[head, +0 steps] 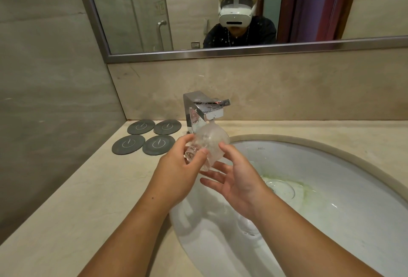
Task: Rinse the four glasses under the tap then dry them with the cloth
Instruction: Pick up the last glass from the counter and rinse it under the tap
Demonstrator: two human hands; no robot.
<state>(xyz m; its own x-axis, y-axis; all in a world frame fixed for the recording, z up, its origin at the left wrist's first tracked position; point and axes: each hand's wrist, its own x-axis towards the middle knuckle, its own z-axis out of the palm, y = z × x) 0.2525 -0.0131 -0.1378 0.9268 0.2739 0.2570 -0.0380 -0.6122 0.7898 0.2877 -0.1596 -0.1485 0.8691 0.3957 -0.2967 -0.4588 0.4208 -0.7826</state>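
A clear glass [212, 139] is tilted on its side right under the spout of the chrome tap [206, 108], and looks white with splashing water. My left hand [176, 170] grips the glass round its base end, thumb and fingers curled on it. My right hand [238, 177] lies palm up beneath the glass with its fingers spread straight, and its thumb touches the glass's side. A second clear glass [248, 226] lies faintly visible low in the white sink [344, 166], partly behind my right forearm. No cloth is in view.
Several round grey coasters [141, 127] lie on the beige counter [88, 199] left of the tap. Green residue rings the drain [282, 188]. A wall mirror [220, 11] above the backsplash reflects a person wearing a headset.
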